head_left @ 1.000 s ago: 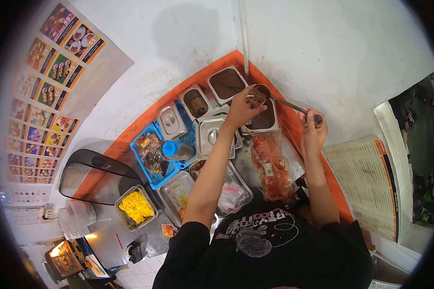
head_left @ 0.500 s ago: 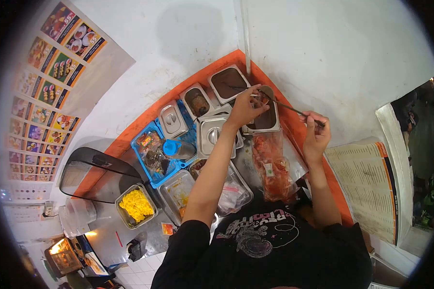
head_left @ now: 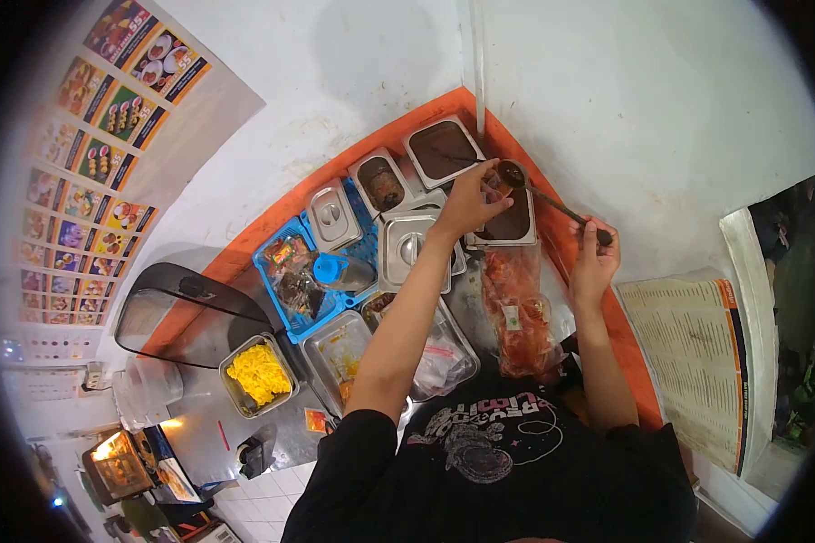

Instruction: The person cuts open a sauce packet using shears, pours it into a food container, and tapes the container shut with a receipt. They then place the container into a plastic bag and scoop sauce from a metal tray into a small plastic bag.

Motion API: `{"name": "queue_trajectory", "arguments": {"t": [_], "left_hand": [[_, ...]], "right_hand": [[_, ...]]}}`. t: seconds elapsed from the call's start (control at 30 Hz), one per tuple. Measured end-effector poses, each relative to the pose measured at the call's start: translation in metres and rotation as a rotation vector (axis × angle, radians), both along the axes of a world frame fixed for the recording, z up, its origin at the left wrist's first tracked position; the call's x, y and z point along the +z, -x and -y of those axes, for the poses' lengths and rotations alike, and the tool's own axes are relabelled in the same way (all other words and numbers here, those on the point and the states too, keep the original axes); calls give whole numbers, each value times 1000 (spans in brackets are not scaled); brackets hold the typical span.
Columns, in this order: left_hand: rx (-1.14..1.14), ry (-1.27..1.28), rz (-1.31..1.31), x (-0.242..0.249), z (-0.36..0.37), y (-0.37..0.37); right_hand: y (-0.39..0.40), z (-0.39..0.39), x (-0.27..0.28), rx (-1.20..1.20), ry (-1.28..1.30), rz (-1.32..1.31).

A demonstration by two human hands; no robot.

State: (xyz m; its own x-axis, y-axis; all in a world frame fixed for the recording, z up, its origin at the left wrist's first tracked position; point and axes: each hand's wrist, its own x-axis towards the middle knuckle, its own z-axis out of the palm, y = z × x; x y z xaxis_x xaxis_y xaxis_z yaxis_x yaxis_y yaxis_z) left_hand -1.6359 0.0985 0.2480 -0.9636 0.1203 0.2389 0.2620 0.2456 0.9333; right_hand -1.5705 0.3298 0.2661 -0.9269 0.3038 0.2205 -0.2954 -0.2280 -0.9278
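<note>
My right hand (head_left: 596,258) grips the dark handle of a ladle (head_left: 553,203). The ladle's round bowl, dark brown inside, is up over a deep steel pan of brown sauce (head_left: 514,224). Close beside that bowl is my left hand (head_left: 473,201), its fingers closed round something small and partly see-through that I cannot make out. Behind it stands a second pan of brown sauce (head_left: 442,149) with a dark utensil handle across its edge. A steel lid with a knob (head_left: 409,249) lies below my left wrist.
Bags of reddish-orange food (head_left: 521,335) lie near my body. To the left are a blue basket (head_left: 296,333) holding packets, a blue-capped container (head_left: 342,271), a covered small pan (head_left: 333,217) and a pan of yellow food (head_left: 260,374). White walls meet behind the orange-edged counter.
The ladle's bowl has turned so its dark inside now faces me. Both hands remain near the same pan, and the whole view has shifted slightly.
</note>
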Motion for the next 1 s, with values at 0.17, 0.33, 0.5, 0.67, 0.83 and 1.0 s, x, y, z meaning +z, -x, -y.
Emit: {"name": "queue_trajectory", "arguments": {"t": [0.17,0.33,0.5,0.67,0.83,1.0], "left_hand": [[57,95,-20,-9,14,-5],[154,92,-59,0,29,-25],[106,-1,-22,57,25,-73],[-73,-227,-21,113,15,-128],[161,-8,6,142,24,-185],[390,-31,-47,135,21,-219]], "right_hand": [[12,-2,-39,-15,274,115],[25,3,-87,50,160,269],[17,19,-34,211,-725,-67],[-16,57,52,837,-37,13],[-40,61,83,962,-34,31],[-62,59,93,943,-298,36]]}}
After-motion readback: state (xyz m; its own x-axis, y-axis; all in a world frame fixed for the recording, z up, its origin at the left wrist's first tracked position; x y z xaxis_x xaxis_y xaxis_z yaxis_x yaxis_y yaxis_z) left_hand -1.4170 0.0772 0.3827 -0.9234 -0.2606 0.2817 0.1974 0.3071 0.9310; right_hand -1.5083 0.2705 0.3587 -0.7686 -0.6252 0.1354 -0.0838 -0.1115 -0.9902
